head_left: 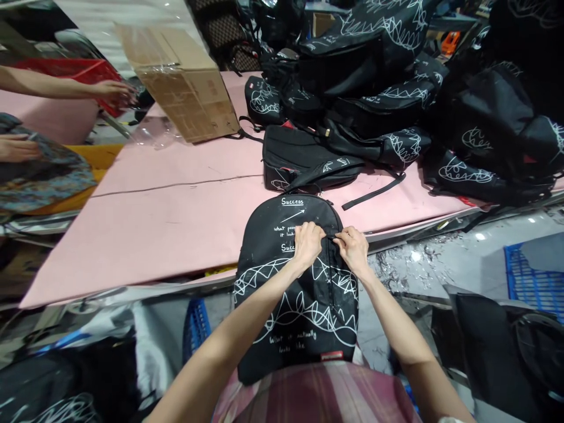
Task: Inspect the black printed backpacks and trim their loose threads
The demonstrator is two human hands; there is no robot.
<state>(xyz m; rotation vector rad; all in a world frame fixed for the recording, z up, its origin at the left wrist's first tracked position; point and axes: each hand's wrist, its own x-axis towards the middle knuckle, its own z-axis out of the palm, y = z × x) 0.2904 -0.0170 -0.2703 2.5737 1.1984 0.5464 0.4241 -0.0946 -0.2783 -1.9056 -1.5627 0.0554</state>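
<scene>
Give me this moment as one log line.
left hand: pinching at backpack front | right hand: pinching close beside it | backpack: black, white lettering | beyond: black bags on pink table

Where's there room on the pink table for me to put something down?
On the pink table, the biggest bare patch is left of the held backpack, between the cardboard box and the near edge; a thin dark line crosses it. A smaller strip borders the loose strap and the near edge. The back and right are crowded with heaped black bags.
</scene>
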